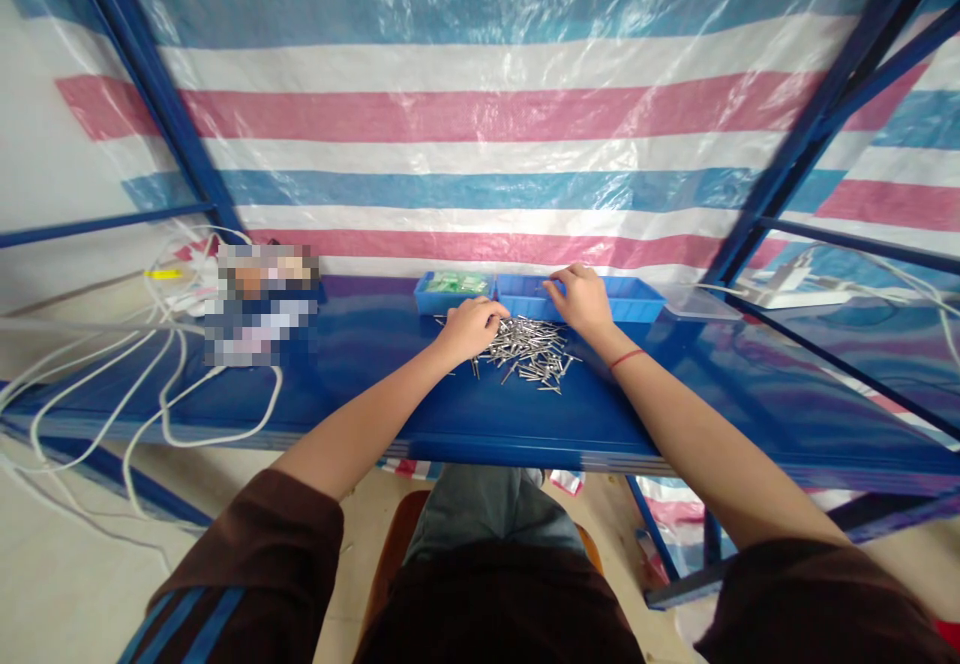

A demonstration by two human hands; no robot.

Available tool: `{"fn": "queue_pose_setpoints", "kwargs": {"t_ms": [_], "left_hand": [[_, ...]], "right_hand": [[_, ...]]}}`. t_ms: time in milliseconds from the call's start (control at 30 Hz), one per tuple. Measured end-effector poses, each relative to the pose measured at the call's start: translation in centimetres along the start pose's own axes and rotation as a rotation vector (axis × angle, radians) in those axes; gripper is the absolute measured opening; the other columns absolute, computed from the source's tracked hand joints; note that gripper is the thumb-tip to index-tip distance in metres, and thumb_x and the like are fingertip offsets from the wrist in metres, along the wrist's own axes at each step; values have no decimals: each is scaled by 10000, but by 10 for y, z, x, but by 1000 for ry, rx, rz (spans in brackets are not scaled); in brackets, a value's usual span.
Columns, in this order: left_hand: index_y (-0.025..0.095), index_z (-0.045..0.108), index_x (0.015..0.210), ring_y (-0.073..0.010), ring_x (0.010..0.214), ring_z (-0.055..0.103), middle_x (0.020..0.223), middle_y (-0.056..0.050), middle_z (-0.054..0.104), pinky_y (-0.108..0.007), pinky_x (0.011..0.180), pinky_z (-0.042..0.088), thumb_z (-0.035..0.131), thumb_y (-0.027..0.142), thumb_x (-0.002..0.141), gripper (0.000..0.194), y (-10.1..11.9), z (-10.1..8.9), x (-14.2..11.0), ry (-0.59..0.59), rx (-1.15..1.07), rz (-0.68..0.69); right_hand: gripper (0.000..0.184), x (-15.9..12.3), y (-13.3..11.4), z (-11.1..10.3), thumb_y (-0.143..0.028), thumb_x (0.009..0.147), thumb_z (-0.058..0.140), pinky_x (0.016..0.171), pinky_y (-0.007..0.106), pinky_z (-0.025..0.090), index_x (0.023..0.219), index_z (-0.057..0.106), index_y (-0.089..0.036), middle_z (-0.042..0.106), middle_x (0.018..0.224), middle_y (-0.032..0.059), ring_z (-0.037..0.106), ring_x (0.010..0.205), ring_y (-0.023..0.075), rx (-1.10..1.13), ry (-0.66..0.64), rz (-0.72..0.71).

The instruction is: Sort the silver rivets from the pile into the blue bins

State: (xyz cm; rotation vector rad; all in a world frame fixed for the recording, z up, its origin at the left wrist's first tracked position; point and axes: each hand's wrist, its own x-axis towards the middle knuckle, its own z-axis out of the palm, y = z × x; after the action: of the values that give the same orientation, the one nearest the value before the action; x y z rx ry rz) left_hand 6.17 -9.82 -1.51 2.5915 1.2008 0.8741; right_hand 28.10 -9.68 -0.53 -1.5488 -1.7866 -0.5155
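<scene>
A loose heap of thin silvery metal pins (529, 349), like nails or rivets, lies on the blue shelf top. At the heap's upper left edge is my left hand (469, 330), its fingers curled together; whatever they hold is hidden. My right hand (583, 301) hangs over the long blue bin (634, 301) behind the heap, thumb and fingers apart, with nothing visible between them. Just left of that bin stands a smaller blue bin (426, 300) with green and clear packets (457, 284) inside.
White cables (180, 394) loop over the shelf's left end, near a blurred-out patch of items (262, 294). A white power strip (795, 284) and a clear plastic lid (697, 302) lie at right. Blue frame posts (817, 134) and a striped sheet (480, 114) enclose the back.
</scene>
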Motion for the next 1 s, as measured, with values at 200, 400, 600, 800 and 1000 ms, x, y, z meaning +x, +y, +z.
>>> {"fn": "queue_pose_setpoints", "kwargs": {"t_ms": [200,400,600,800,1000], "left_hand": [[229,701,859,-224,906,609,945,-36,676,-396,835,429,532,269,801,183,1,-9,-2,-82,40,13],[248,714,837,-219,851,599,848,-28,652,-385,807,415,558,350,783,194,2,-9,-3,-164,69,30],[249,708,858,-207,845,592,877,-30,626,-354,781,426,564,326,784,180,4,-7,-5,-176,59,18],[215,666,868,-225,946,574,964,-53,611,-386,823,439,481,270,855,194,6,-3,-4,-129,52,6],[179,616,909,-177,892,605,931,-43,663,-334,856,463,455,229,879,172,-1,1,5,75,-234,31]], "right_hand": [[267,-8,-12,-8,-252,863,455,817,368,430,911,686,-126,645,890,144,579,878,264,124,-75,-71],[197,-15,-29,-19,-204,814,483,734,285,421,765,669,-163,665,813,73,582,755,185,258,-230,-201],[191,-18,-38,-20,-187,795,485,704,267,411,757,670,-159,661,774,60,577,716,168,291,-283,-245],[188,-20,-41,-23,-164,756,488,695,273,424,750,676,-169,686,789,48,587,713,163,347,-305,-210],[198,-24,-48,-20,-276,742,596,656,271,447,879,675,-158,692,775,33,581,666,137,636,-293,-29]]}}
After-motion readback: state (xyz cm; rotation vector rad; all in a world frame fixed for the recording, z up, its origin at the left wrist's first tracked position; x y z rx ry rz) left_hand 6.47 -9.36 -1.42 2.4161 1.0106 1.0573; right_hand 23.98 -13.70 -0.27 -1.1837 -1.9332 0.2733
